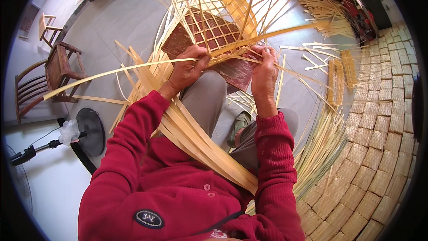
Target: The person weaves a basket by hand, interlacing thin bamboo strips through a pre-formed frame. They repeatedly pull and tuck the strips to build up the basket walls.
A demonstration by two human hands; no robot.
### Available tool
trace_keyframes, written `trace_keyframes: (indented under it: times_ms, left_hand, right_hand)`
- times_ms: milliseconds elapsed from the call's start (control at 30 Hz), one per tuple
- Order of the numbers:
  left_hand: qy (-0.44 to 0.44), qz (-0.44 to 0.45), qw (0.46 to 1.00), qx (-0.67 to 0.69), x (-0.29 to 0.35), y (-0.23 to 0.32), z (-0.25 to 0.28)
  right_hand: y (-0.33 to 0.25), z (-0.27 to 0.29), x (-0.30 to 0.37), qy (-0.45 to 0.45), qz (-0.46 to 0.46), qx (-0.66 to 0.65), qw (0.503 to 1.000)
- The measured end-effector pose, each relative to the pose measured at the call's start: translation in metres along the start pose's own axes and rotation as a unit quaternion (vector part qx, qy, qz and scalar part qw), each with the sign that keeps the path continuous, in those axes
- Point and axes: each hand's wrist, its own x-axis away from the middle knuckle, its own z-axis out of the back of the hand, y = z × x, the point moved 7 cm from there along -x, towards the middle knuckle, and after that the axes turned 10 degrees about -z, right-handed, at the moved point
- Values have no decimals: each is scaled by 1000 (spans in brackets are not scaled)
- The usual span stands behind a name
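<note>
Grey tiled floor (104,24) spreads behind the yellow open-lattice basket (245,11) at upper centre; left hand (189,66) and right hand (265,66) pinch pale flat strips (111,71), fingers closed.

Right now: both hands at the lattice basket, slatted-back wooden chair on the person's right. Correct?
Wrong side: the head view shows the wooden chair on the person's left. Left hand and right hand are at the lattice basket.
</note>
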Motion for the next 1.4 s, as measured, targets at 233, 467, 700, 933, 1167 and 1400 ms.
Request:
trace_keyframes:
  times_ms: [233,467,700,933,1167,1400]
  left_hand:
    - [16,-21,997,-69,-2,4,-2]
    - [14,-74,987,-141,-11,8,2]
    - [-43,-12,994,-103,-16,4,8]
    - [-45,38,997,-43,-17,-6,16]
    - [-3,55,998,-29,-4,-13,19]
    - [4,49,998,-37,-2,-4,15]
  right_hand:
    - [-37,-23,29,-23,256,351,901]
    - [-39,-38,31,-85,291,419,856]
    - [-15,19,-16,-17,69,56,996]
    - [11,25,-50,-55,-36,-53,996]
    - [-19,6,-45,-57,-1,-26,998]
    - [-17,9,-44,-135,-83,-19,987]
